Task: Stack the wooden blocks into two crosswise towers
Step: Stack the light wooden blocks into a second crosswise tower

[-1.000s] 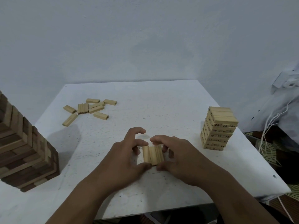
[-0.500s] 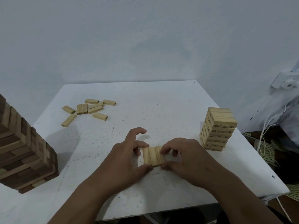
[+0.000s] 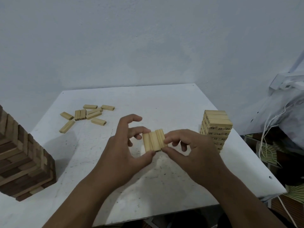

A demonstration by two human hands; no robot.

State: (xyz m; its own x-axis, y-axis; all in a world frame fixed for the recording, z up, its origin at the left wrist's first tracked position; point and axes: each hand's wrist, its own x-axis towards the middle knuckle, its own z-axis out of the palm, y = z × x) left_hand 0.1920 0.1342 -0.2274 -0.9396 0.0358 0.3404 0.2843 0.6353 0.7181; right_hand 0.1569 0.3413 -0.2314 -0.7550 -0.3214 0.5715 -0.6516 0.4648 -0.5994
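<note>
Between the hands, the three blocks (image 3: 153, 141) are pale, smooth, matt wood. The tower (image 3: 215, 129) right of them is the same light wood. The large stack (image 3: 21, 160) to the left mixes darker, grainy wood. The table (image 3: 148, 102) is matt white, speckled and scuffed.

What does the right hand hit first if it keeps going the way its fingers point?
The right hand points left, and its fingertips already pinch the row of three blocks. Just beyond is the left hand gripping the other side. Depth looks shared, so contact is immediate.
</note>
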